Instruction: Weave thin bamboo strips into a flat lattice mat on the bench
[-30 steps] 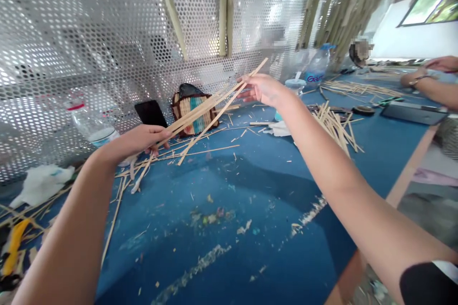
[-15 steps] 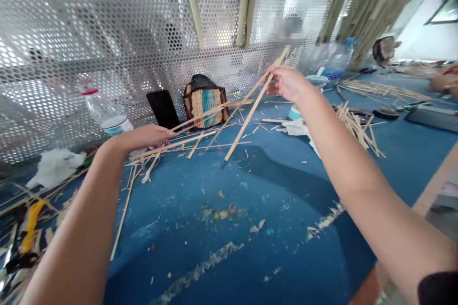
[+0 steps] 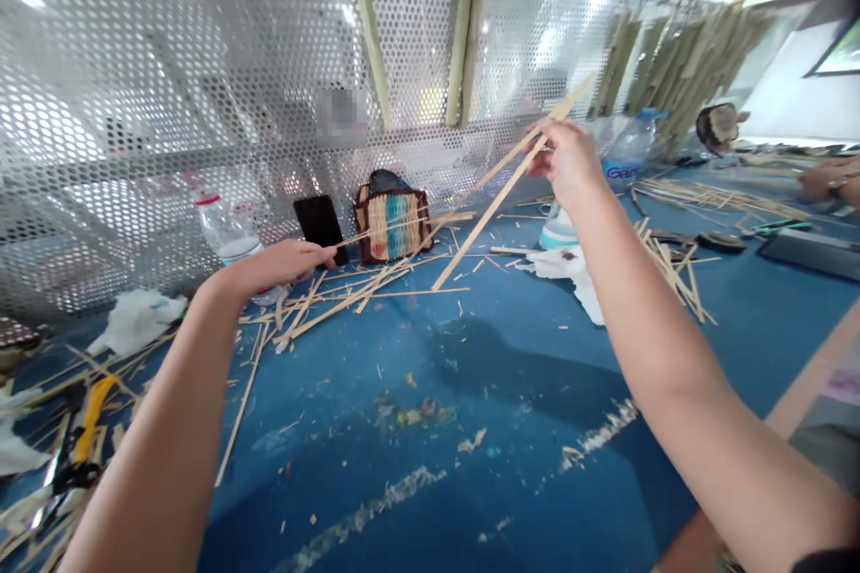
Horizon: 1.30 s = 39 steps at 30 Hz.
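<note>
My right hand (image 3: 563, 159) is raised above the table and closed around a few pale bamboo strips (image 3: 494, 213). They slant down to the left, and their other ends stick out above the fingers. On the left, my left hand (image 3: 292, 267) is pinched on thin strips (image 3: 376, 235) that reach rightward past a small woven basket (image 3: 393, 219). Beneath and beside it, more loose strips (image 3: 349, 294) lie crossed on the blue table (image 3: 403, 358). A black phone (image 3: 321, 228) leans on the perforated metal screen just behind my left hand.
Plastic bottles (image 3: 225, 228) (image 3: 628, 148) stand along the screen. Crumpled tissue (image 3: 138, 322) and a yellow-handled tool (image 3: 94, 416) lie at left. White tissue (image 3: 571, 270) and a strip bundle (image 3: 675, 273) sit under and beyond my right arm. Another person's hands (image 3: 833, 179) show at far right.
The view has tilted upward. My right hand has moved up and to the right with its strips. My left hand has risen slightly off the pile, still pinching thin strips.
</note>
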Motion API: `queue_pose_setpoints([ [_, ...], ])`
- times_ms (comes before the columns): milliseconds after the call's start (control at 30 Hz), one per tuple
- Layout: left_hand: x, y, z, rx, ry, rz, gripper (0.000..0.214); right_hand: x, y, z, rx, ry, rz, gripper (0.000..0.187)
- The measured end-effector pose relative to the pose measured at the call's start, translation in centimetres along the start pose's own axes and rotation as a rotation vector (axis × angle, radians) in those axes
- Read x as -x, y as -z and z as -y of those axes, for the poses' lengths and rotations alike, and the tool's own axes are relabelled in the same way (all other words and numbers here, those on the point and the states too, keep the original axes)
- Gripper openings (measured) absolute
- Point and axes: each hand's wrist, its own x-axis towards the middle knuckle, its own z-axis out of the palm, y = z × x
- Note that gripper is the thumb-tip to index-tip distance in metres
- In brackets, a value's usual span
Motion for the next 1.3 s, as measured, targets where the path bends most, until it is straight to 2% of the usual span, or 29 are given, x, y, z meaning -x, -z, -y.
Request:
queue_pose_setpoints([
  [100,0.7,0.3,-1.9,0.036,-0.008,-0.037,0.038,0.5,0.2,1.0,-0.038,0.021,-0.099,0.017],
  [200,1.5,0.7,-3.8,0.041,0.063,-0.055,0.034,0.8,0.8,2.1,-0.096,0.042,-0.177,0.022],
  [300,1.5,0.9,-4.2,-0.010,0.086,-0.074,0.037,1.1,1.4,3.1,-0.103,0.062,-0.193,0.024],
  [433,0.3,0.6,-2.1,-0.205,0.065,-0.175,0.039,1.5,1.6,3.9,-0.119,0.089,-0.226,0.028],
  [533,-0.3,0.1,-0.2,-0.241,0.090,-0.226,0.035,1.5,1.0,3.8,-0.132,0.103,-0.235,0.028],
  [633,-0.3,-0.5,0.7,-0.183,0.118,-0.178,0.031,1.2,0.4,3.3,-0.126,0.104,-0.218,0.026],
  [800,-0.2,-1.1,0.6,-0.065,0.104,-0.004,0.027,1.0,0.0,2.7,-0.132,0.113,-0.209,0.024],
  [933,-0.8,-1.5,0.9,-0.124,0.098,0.063,0.033,1.4,0.1,3.1,-0.113,0.144,-0.206,0.027],
  [1033,-1.3,-2.2,1.7,-0.215,0.123,0.059,0.037,1.6,0.2,3.5,-0.101,0.165,-0.201,0.027],
  [1167,-1.7,-3.3,2.9,-0.308,0.177,-0.016,0.031,1.5,0.2,3.4,-0.083,0.204,-0.170,0.021],
  [1300,-2.1,-3.5,4.2,-0.358,0.211,-0.048,0.036,1.1,0.3,2.8,-0.080,0.270,-0.111,0.011],
])
